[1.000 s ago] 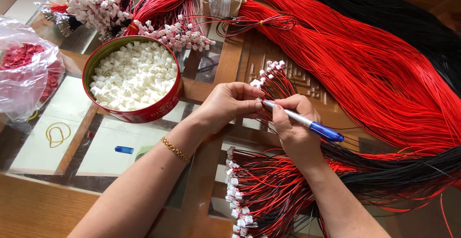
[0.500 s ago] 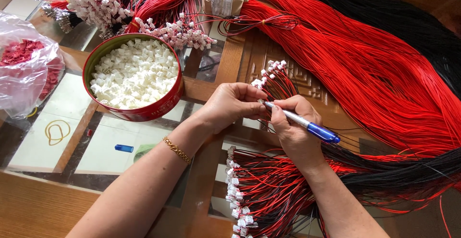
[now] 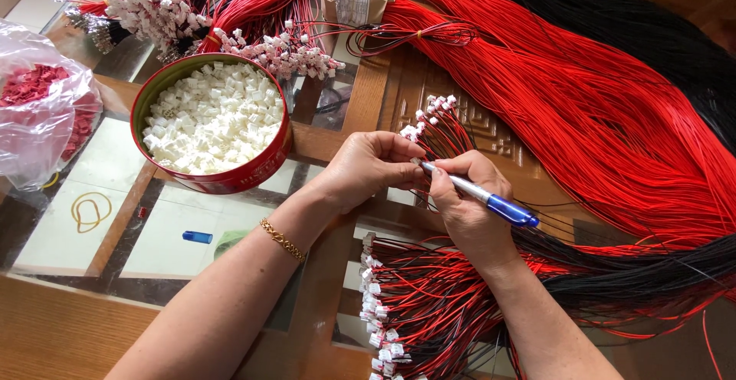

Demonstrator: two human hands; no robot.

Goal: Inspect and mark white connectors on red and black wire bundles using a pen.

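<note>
Closest to the person, just below the right wrist, lies a bundle of red and black wires (image 3: 429, 311) with small white plugs on their ends. The right hand (image 3: 468, 211) is curled tight around a blue and silver pen (image 3: 479, 196), with the thumb and first finger pressed together on it near the tip. The pen's tip points left, right up to the fingertips of the left hand (image 3: 376, 165). The left hand's fingers (image 3: 410, 154) are bent and pinched together on something very small at the pen tip; it is too tiny to tell what it is. Thin wires with white plugs (image 3: 429, 115) fan up and out just above those pinched fingers, touching them. The left wrist wears a gold bracelet (image 3: 282, 240). To the left of the left hand, near but not touching, sits a round red tin (image 3: 230, 180) full of little white plastic pieces (image 3: 211, 115). Lower left of the tin, on the glass table top (image 3: 176, 227), lie a small blue cap (image 3: 197, 236) and a yellow rubber band (image 3: 90, 211). Far left is a clear plastic bag (image 3: 38, 111) with red bits inside. Beyond the tin, far from the fingers, are more wire bunches with white plugs (image 3: 153, 12). To the right of the right hand, and stretching far up, lies a big spread of long red wires (image 3: 598, 119), with black wires (image 3: 659, 35) past them.
</note>
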